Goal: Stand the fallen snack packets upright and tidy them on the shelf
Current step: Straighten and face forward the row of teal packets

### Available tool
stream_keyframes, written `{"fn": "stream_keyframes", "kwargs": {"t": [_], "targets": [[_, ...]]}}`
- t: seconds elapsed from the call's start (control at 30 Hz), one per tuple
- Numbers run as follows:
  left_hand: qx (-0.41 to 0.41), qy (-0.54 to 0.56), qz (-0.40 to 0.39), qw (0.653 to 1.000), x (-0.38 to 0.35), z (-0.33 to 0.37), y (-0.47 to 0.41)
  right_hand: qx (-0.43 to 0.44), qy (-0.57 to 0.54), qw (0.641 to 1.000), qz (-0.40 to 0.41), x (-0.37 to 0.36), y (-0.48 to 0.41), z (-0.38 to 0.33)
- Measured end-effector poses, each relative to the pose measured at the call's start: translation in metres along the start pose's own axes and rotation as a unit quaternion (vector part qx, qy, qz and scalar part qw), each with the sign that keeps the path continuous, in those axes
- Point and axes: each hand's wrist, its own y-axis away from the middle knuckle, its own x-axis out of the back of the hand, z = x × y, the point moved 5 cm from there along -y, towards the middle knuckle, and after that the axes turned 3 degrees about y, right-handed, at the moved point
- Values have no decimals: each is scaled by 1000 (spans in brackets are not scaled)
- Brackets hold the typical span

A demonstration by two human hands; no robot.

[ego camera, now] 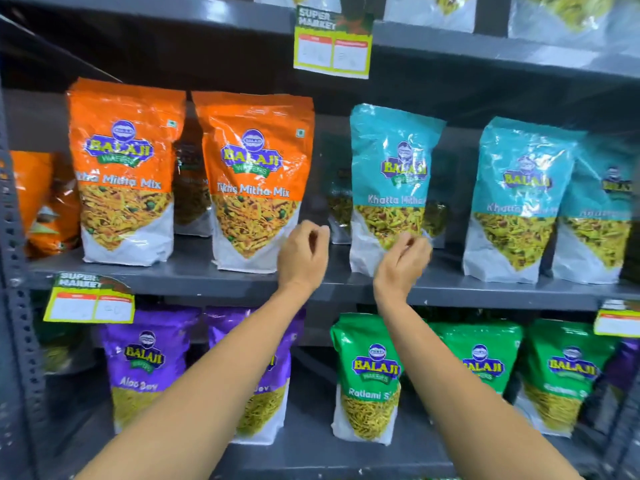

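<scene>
On the middle shelf two orange Tikha Mitha Mix packets stand upright. To their right stand three teal Khatta Mitha packets. At the far left another orange packet leans crumpled, lower than the rest. My left hand hovers with curled fingers beside the second orange packet's lower right corner and holds nothing. My right hand is curled in front of the first teal packet's bottom. I cannot tell whether it grips the packet. More packets stand in shadow behind the front row.
Purple packets and green packets stand on the shelf below, under my forearms. Price tags hang from the upper shelf edge and the middle shelf edge. A perforated metal upright bounds the left side.
</scene>
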Motion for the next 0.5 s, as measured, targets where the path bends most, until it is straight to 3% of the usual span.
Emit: {"fn": "stream_keyframes", "kwargs": {"t": [0.1, 0.2, 0.23, 0.3, 0.37, 0.5], "targets": [[144, 44, -112, 982, -51, 7, -2, -34, 57, 998, -13, 15, -48, 28], [198, 49, -207, 957, -86, 10, 2, -229, 103, 950, -186, -2, -77, 69], [215, 52, -220, 950, -93, 7, 1, -247, 93, 931, -254, -10, -77, 73], [253, 47, -236, 937, -103, -3, -4, -218, 85, 914, -330, -24, -71, 74], [269, 31, -237, 933, -107, -11, -15, -195, 89, 914, -343, -30, -69, 75], [286, 30, -216, 933, -103, -23, -28, -236, 35, 897, -372, -33, -71, 80]]}}
